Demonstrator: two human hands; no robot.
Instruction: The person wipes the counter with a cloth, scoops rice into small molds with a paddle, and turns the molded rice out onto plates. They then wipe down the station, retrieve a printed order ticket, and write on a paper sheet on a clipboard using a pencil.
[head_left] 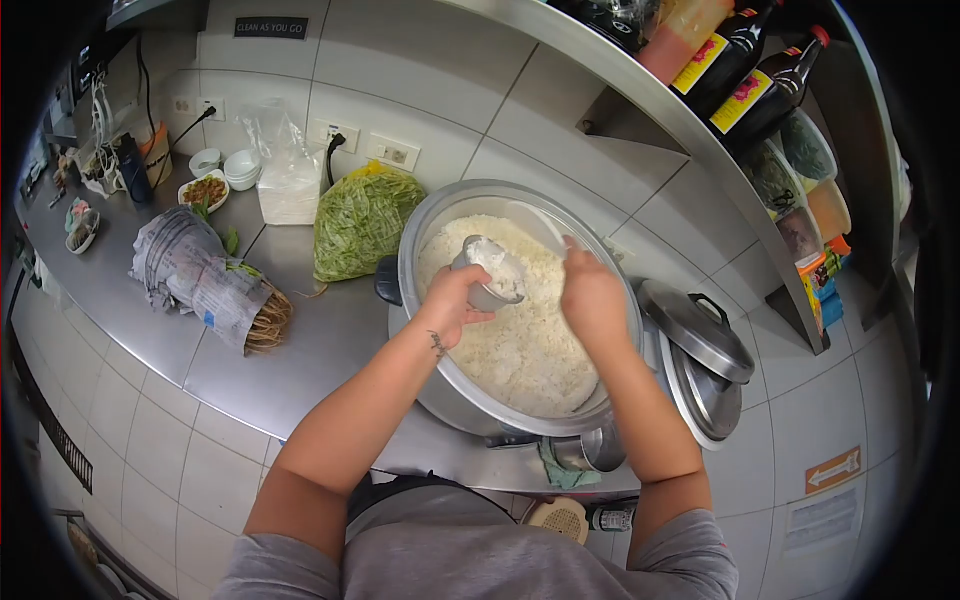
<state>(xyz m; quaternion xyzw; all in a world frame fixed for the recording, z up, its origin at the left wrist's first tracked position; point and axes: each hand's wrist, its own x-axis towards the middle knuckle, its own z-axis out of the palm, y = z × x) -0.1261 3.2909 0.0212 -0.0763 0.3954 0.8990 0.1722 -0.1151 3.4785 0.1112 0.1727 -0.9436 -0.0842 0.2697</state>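
A large round pot [606, 418] full of white rice [530, 350] stands in front of me on the steel counter. Over the rice, my left hand [452, 303] grips a small metal cup [490, 300], which is tilted and has white rice inside. My right hand [594, 292] is closed around the handle end of a white rice paddle [537, 226]. The paddle's blade is over the far part of the pot, close to the cup; whether it touches the rice I cannot tell.
Left of the pot are a bag of green vegetables [365, 225], a newspaper-wrapped bundle [195, 265] and white plastic bags [285, 185]. Metal lids [700, 335] lie to the right. A shelf [690, 110] with bottles overhangs the upper right. A green cloth [567, 468] hangs near the front edge.
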